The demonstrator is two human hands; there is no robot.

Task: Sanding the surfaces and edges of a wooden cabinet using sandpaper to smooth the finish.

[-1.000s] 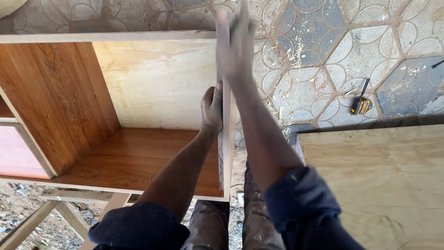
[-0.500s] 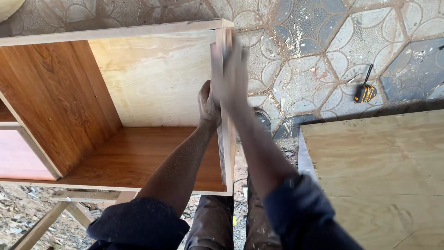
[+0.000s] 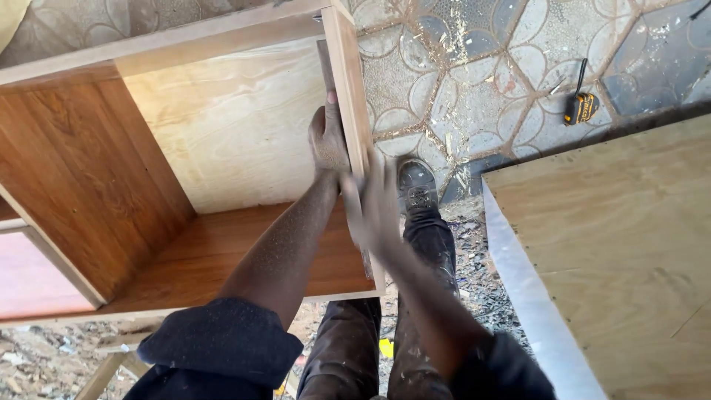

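At the near edge of the view, the blurred right hand (image 3: 374, 204) lies against the outer face of the cabinet's side panel (image 3: 354, 118); whether its fingers are curled or spread cannot be told. Beyond it, the left hand (image 3: 328, 141) lies flat inside the panel, fingers extended. The thin wood-grained board runs lengthwise away from the person, over dusty patterned floor tiles (image 3: 474, 81).

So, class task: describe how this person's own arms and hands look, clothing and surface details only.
Both hands are bare, no gloves. The left hand and its forearm are speckled with pale sawdust. The right hand is motion-blurred, so its detail is unclear. Dark sleeves are pushed up to about the elbows, leaving the forearms uncovered.
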